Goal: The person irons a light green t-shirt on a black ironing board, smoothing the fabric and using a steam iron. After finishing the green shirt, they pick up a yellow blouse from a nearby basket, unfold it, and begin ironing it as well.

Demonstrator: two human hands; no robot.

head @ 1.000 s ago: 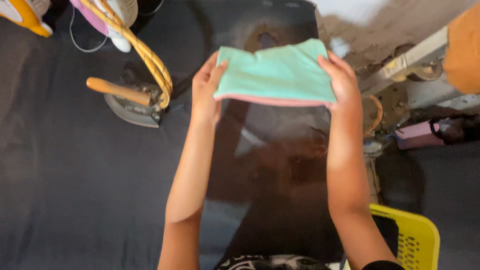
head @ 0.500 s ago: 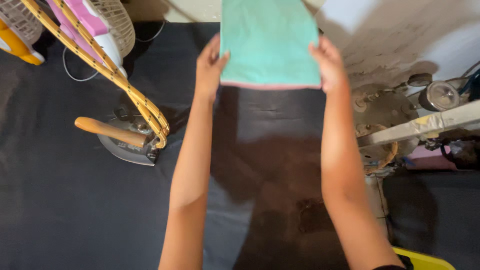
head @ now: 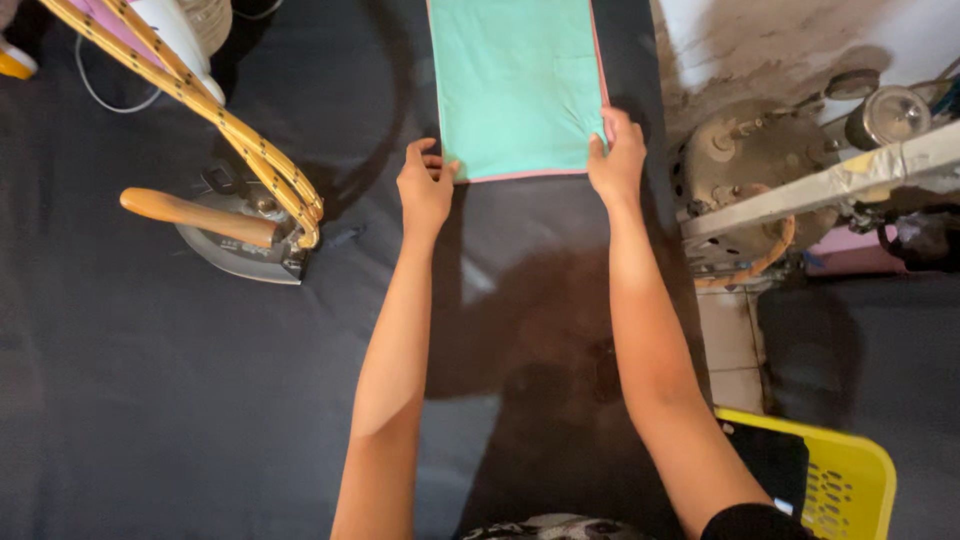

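Observation:
A mint-green cloth (head: pixel 515 85) with a thin pink edge lies flat on the dark ironing surface (head: pixel 130 400) and runs off the top of the view. My left hand (head: pixel 425 185) pinches its near left corner. At the near right corner, my right hand (head: pixel 618 155) grips the cloth, which wrinkles a little under the fingers. Both forearms reach straight forward from the bottom of the view.
A flat iron (head: pixel 235 232) with a wooden handle rests to the left, and a yellow braided cord (head: pixel 215 115) hangs over it. Metal machinery (head: pixel 760 175) stands at the right edge of the surface. A yellow plastic basket (head: pixel 850 480) sits at the lower right.
The cloth was held up folded a second ago. It has been spread out away from me and now lies flat, with both hands lower on its near corners.

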